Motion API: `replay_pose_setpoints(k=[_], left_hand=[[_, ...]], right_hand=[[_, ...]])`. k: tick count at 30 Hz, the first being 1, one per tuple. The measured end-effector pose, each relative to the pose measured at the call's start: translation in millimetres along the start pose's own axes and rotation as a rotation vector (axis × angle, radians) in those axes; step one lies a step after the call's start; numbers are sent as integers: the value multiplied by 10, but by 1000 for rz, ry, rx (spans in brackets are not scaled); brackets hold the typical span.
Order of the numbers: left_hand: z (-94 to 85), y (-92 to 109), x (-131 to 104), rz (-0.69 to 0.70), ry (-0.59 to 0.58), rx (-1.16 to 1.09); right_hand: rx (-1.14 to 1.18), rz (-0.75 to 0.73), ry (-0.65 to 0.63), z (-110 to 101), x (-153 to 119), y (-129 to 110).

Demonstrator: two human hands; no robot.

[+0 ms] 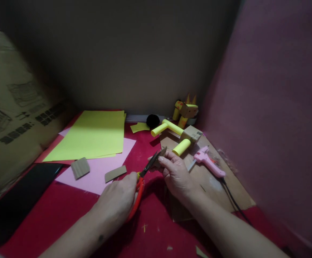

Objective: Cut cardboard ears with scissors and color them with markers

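My left hand [121, 195] is closed around the red handles of a pair of scissors [137, 197]. The dark blades point up and to the right, partly apart, against a small piece of cardboard [161, 153]. My right hand [176, 172] pinches that piece between thumb and fingers, which hide part of it. Two cut cardboard pieces lie to the left: a squarish piece [80, 168] and a narrow strip [115, 173]. Beyond my right hand stands a cardboard box [192, 133] joined with yellow paper tubes [173, 127].
A pink glue gun [208, 161] with a black cord lies on a cardboard sheet [225, 197] at the right. Yellow paper [91, 132] overlaps pink paper [94, 182]. A cardboard animal figure [188, 110] and a black ball [152, 121] stand at the back. A large carton [16, 107] bounds the left.
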State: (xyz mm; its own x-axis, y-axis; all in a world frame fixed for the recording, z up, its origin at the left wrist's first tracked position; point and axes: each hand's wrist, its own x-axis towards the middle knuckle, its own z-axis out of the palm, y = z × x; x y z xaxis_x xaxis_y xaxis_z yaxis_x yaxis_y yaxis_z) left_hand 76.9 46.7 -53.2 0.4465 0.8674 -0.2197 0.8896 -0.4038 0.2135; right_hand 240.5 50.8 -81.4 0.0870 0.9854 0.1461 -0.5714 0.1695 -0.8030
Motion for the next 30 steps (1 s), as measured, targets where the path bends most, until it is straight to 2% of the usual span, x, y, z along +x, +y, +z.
replay_pose_setpoints(k=[6,16,22,30], left_hand=[[16,-16,13,-21,-12,2],[77,-99,43,42,3,-21],[109,-118,59,94,20,-130],[97,-108,38,63,-20,-105]], right_hand=[[9,5,14,1,7,-4],[-5,36,44,-37,30,3],[3,43,50,-41,34,10],[-47,31,26,-27,16,10]])
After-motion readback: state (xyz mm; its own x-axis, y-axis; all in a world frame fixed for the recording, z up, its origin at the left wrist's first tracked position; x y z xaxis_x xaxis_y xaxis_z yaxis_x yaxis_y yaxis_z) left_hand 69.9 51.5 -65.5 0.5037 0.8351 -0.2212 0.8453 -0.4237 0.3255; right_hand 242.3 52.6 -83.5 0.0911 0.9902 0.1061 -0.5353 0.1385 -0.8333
